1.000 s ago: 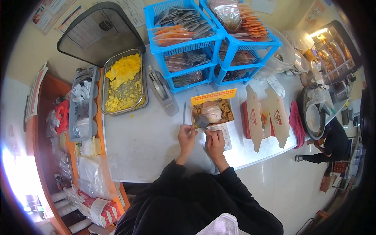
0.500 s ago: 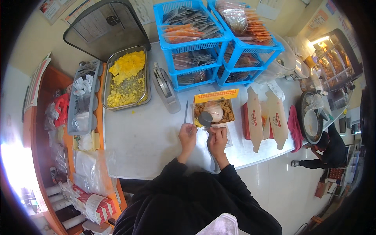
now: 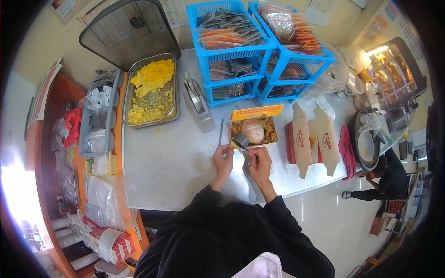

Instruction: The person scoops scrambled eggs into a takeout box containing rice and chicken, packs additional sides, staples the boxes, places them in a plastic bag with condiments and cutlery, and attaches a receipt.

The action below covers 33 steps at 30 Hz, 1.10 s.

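Note:
My left hand [image 3: 222, 160] is closed around a thin, flat grey utensil [image 3: 221, 133] that points away from me; its exact kind does not show. My right hand [image 3: 259, 163] is closed on the handle of a small dark scoop [image 3: 240, 141]. The scoop's cup is tilted over the near left part of an open food box [image 3: 257, 111] with a yellow checked flap. Inside the box lie a pale rounded mound [image 3: 252, 131], brown fried-looking pieces [image 3: 269, 131] and a little yellow food near the scoop.
A metal tray [image 3: 176, 111] of yellow scrambled egg and a grey tape-dispenser-like device [image 3: 199, 104] stand left. Blue stacked baskets [image 3: 232, 54] of packets rise behind. Right are a red box [image 3: 291, 143] with raised flaps, a red cloth [image 3: 347, 150] and a bending person [image 3: 389, 178].
The scoop's cup has tipped and shifted slightly left and down over the box. My right hand has turned a little, while the left hand stays nearly in place.

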Each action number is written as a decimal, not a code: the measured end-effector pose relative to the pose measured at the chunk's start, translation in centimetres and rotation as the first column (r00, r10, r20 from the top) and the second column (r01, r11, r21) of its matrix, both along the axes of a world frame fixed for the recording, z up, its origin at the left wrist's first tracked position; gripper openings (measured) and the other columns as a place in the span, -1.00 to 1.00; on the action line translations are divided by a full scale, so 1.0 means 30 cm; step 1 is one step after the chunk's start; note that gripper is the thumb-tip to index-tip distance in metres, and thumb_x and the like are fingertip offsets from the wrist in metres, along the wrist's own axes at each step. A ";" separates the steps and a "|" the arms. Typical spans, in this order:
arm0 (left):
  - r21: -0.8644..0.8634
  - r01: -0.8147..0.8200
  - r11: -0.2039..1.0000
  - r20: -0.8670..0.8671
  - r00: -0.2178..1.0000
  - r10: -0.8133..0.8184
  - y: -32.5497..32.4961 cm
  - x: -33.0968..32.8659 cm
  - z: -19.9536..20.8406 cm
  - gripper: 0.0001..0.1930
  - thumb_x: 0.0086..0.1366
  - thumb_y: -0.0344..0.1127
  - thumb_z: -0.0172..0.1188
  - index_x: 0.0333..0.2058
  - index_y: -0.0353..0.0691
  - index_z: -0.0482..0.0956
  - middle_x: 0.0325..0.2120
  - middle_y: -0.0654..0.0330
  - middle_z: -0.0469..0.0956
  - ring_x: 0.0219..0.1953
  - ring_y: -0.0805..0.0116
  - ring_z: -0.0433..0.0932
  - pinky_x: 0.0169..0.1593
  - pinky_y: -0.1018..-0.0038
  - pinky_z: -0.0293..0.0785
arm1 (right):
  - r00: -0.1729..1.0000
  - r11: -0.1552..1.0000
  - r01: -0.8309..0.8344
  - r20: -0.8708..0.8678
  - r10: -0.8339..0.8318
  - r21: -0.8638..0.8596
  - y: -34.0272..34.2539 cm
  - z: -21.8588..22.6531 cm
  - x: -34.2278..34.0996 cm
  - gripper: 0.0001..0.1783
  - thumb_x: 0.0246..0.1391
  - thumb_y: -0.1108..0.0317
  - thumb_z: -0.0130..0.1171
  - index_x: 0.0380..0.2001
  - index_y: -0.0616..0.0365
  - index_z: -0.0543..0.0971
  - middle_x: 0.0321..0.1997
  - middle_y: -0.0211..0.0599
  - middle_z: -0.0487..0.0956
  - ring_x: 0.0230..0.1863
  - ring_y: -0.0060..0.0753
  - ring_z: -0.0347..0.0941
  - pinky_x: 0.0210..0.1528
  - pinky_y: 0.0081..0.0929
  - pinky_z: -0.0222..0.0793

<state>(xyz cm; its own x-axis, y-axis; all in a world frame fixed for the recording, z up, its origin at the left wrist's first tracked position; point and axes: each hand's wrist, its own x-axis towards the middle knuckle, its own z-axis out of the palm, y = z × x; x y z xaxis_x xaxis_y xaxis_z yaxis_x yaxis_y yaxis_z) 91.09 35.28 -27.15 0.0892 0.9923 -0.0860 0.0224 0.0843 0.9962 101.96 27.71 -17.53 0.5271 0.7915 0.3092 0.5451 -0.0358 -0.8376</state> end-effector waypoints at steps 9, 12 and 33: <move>0.016 -0.005 1.000 -0.017 1.000 0.005 0.002 -0.007 0.037 -0.91 0.26 -0.45 0.18 -0.30 -0.34 0.58 -0.46 0.22 0.60 -0.37 0.50 0.53 -0.24 0.54 0.46 | 0.997 0.998 0.068 -0.028 -0.068 0.012 0.018 -0.031 0.047 -0.86 0.03 0.63 0.15 -0.30 0.22 0.53 -0.38 -0.18 0.50 -0.40 -0.29 0.50 -0.38 -0.49 0.41; 0.067 0.022 0.998 -0.081 0.997 -0.016 0.004 -0.044 0.052 -0.94 0.20 -0.43 0.26 -0.35 -0.27 0.63 -0.46 0.18 0.65 -0.38 0.40 0.63 -0.27 0.49 0.50 | 0.953 0.989 0.147 -0.273 -0.133 0.031 0.064 0.003 -0.008 -0.87 0.08 0.59 0.17 -0.27 0.25 0.52 -0.36 -0.24 0.53 -0.33 -0.45 0.54 -0.22 -0.58 0.46; -0.345 -0.126 0.930 0.365 0.895 0.256 0.537 -0.677 0.171 -0.59 0.48 -0.07 -0.16 -0.14 -0.34 0.47 -0.31 0.03 0.58 -0.32 0.25 0.63 -0.21 0.36 0.63 | 0.518 0.603 -0.720 0.311 0.797 -0.344 1.115 0.038 -0.518 -0.74 -0.15 0.70 0.02 -0.33 0.22 0.49 -0.22 -0.08 0.45 -0.07 0.08 0.43 -0.04 -0.17 0.37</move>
